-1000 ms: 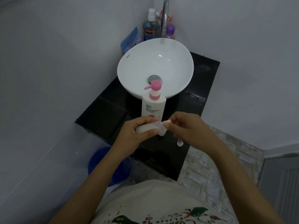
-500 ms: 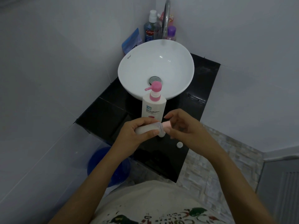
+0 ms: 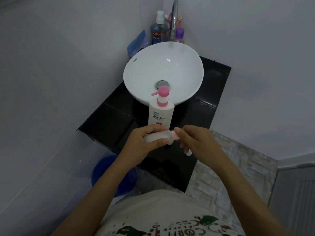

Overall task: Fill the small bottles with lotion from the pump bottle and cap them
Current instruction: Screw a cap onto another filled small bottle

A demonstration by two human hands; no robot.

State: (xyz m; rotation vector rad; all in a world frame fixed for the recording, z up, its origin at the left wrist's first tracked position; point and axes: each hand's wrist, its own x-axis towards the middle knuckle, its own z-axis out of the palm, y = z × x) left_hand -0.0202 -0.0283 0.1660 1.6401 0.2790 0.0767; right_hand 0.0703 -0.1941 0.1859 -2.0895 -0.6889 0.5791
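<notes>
A white pump bottle (image 3: pixel 160 114) with a pink pump head stands upright on the black counter (image 3: pixel 209 97), in front of the basin. My left hand (image 3: pixel 144 142) holds a small white bottle (image 3: pixel 156 137) on its side, neck pointing right. My right hand (image 3: pixel 192 140) pinches the pink cap (image 3: pixel 175 135) at that bottle's neck. A second small bottle (image 3: pixel 170 142) shows partly behind the held one. A small white cap (image 3: pixel 188 153) lies on the counter under my right hand.
A white round basin (image 3: pixel 136 74) sits on the counter, with a chrome tap (image 3: pixel 174 19) behind it. Mouthwash (image 3: pixel 157 33), a purple bottle (image 3: pixel 179 34) and a blue pouch (image 3: pixel 138 44) stand in the corner. A blue bucket (image 3: pixel 102 171) sits below.
My right hand has turned at the pink cap and shifted slightly. The left hand keeps the small bottle in place.
</notes>
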